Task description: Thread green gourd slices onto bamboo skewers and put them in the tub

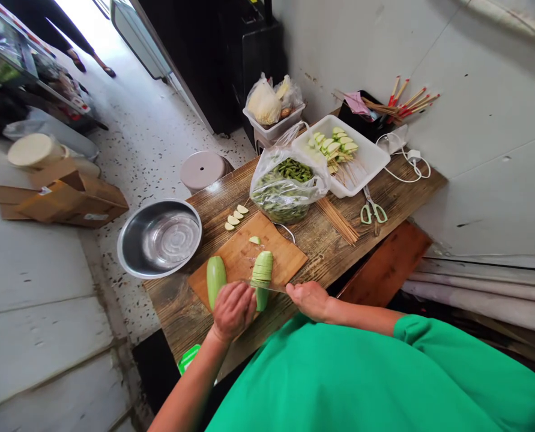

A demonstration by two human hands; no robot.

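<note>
My right hand is closed around the handle of a knife, whose thin blade lies across a pale green zucchini. The far half of this zucchini is cut into slices that still sit together; its near half is whole. My left hand is curled closed beside it, at the blade's tip end; what its fingers grip is hidden. A whole zucchini lies just left of the cut one. Both rest on a wooden cutting board, with a loose slice near its far side.
Zucchini slices lie beyond the board, near a metal basin. Behind the board stand a bag of green beans and a white tray of skewered slices. Bamboo skewers and scissors lie rightward. A stool stands beyond the table.
</note>
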